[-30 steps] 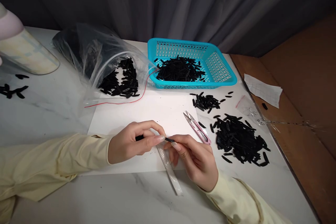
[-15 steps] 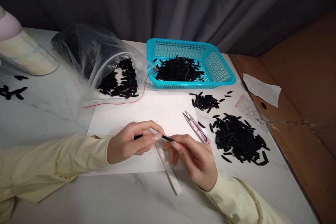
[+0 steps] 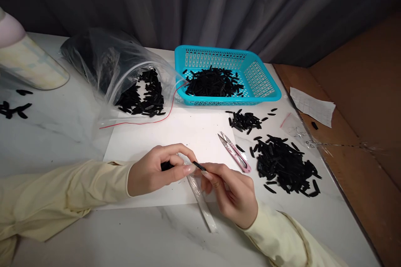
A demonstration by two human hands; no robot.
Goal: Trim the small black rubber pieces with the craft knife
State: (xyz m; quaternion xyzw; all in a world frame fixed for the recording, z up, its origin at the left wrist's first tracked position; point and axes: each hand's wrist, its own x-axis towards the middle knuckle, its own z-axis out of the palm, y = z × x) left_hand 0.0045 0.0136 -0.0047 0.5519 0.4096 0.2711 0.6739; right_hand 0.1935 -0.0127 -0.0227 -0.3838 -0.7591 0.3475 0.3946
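A: What has changed since the earlier frame?

B: The right hand (image 3: 233, 194) has closed in toward the left hand (image 3: 156, 170); the thin black plastic strip (image 3: 198, 165) between them now shows less of its length. Nothing else has shifted.

A: State of each hand?

B: Left hand: fingers curled, pinching a dark piece and the upper end of the narrow clear plastic sleeve (image 3: 200, 200). Right hand: thumb and forefinger closed on the strip's outer end. Whether the strip has entered the sleeve cannot be determined; the fingers cover the opening.

A: Progress?

B: Judged from the layout, early to middle. A large loose pile of black strips (image 3: 285, 164) lies right of the right hand, beyond the pink thread snips (image 3: 234, 152). More fill the turquoise perforated plastic basket (image 3: 263, 79) and the clear plastic bag (image 3: 125, 71) ahead of the hands.

A: Readable markings?

B: None legible.
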